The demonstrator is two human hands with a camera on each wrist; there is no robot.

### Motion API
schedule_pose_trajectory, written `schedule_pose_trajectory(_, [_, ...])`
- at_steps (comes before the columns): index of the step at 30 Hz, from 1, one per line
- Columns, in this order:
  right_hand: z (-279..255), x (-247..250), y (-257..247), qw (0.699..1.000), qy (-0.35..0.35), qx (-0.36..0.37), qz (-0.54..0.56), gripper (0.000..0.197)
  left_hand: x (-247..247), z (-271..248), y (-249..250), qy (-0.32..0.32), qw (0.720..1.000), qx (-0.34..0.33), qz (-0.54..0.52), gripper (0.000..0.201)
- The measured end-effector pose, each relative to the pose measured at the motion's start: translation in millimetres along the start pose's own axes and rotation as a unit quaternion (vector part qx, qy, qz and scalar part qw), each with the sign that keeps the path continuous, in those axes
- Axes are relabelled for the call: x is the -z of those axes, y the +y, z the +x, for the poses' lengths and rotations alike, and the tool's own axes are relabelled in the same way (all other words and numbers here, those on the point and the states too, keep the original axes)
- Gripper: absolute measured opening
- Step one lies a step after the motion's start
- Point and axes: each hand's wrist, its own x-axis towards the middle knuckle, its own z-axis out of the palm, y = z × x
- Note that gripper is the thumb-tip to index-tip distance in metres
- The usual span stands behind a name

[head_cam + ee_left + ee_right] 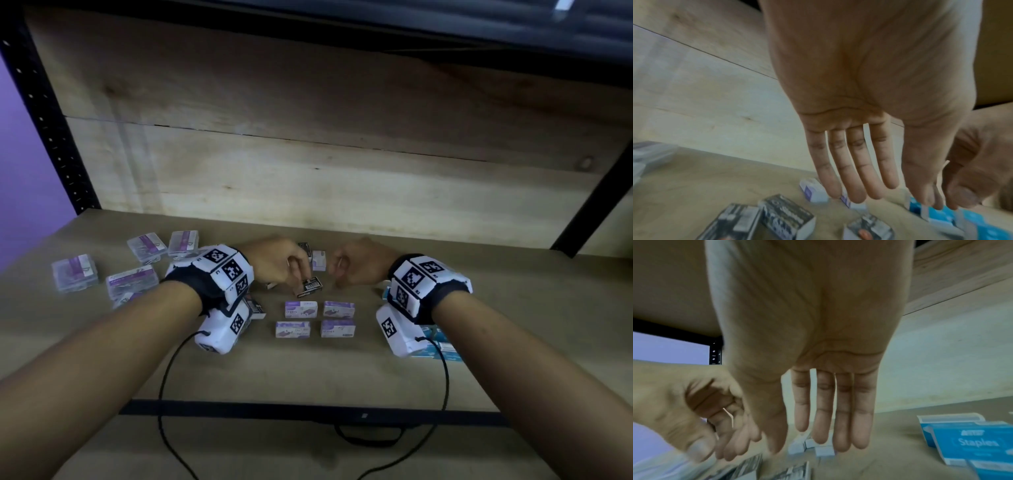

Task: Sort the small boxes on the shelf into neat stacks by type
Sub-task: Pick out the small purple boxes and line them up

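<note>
My left hand (297, 278) hovers over the wooden shelf (308, 373), its fingers (857, 183) straight and empty in the left wrist view. A small black box (310, 287) lies tilted just under its fingertips; whether they touch it is unclear. My right hand (338, 274) hangs beside it, fingers (842, 426) straight and holding nothing. A white-and-purple box (319, 259) stands between the two hands. In front of them, several purple boxes (299, 308) lie in a two-by-two grid. More black boxes (787, 216) sit under my left wrist.
Clear plastic cases with purple labels (75, 275) are scattered at the far left. Blue staple boxes (978, 443) lie at the right under my right wrist. The wooden back wall (308, 171) closes the shelf, with black posts (51, 137) at the sides. Cables hang over the front edge.
</note>
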Motion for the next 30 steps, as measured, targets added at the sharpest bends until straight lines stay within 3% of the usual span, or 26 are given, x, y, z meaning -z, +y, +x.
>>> schedule_pose_trajectory(6, [25,3,0,0.998,0.042,-0.046,-0.007,0.029,18,19,-15,0.090,0.992,0.067,0.052,0.022])
schedule_pose_trajectory(14, [61,-9,-1,0.995,0.033,-0.074,-0.050,0.039,9,55,-38,0.070,0.986,0.110,0.104,0.044])
schedule_pose_trajectory(19, [74,-15,0,0.993,-0.024,-0.066,-0.097,0.055,5,67,-46,0.037,0.981,0.112,0.155,0.057])
schedule_pose_trajectory(24, [78,-14,0,0.991,-0.045,-0.058,-0.111,0.052,6,73,-49,0.023,0.977,0.117,0.179,0.052])
schedule_pose_trajectory(30, [78,-13,-4,0.993,-0.021,-0.021,-0.110,0.035,7,74,-50,0.013,0.976,0.128,0.175,0.053])
